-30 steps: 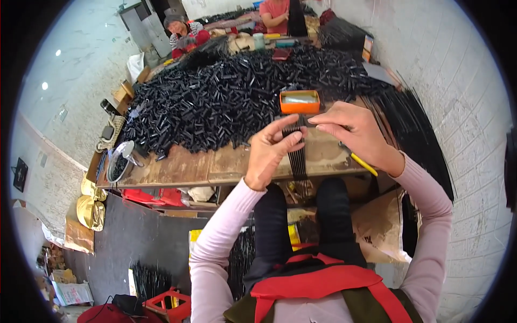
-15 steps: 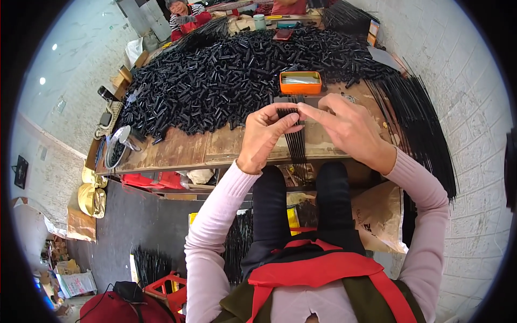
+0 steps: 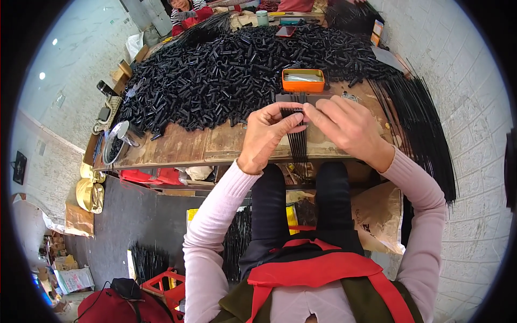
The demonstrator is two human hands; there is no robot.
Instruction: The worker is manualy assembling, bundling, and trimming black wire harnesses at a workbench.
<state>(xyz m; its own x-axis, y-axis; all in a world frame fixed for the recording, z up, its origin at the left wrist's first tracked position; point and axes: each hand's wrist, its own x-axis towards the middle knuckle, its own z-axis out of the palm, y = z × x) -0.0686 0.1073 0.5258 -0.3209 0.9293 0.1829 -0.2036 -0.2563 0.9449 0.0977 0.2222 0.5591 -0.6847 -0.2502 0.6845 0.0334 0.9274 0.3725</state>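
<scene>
A fan of thin black rods [image 3: 298, 145] hangs down past the table's front edge, with my left hand [image 3: 265, 135] closed around its upper part. The left thumb lies across the front of the rods and the fingers are behind. My right hand [image 3: 347, 128] is beside the rods' right edge, its thumb and fingertips pinched together close to my left fingertips. Whatever the pinch holds is too small to make out. Just beyond both hands sits an orange tin [image 3: 303, 86] holding thin pale pieces.
A wide heap of short black tubes [image 3: 215, 75] covers the far side of the wooden table [image 3: 186, 148]. Long black rods [image 3: 425, 129] lie along the right edge. A clear container [image 3: 114, 142] stands at the left corner. Across the table sits another person [image 3: 188, 15].
My right hand has shifted slightly to the right, and its fingers are bunched differently. My left hand keeps its hold on the rods. The view has moved slightly.
</scene>
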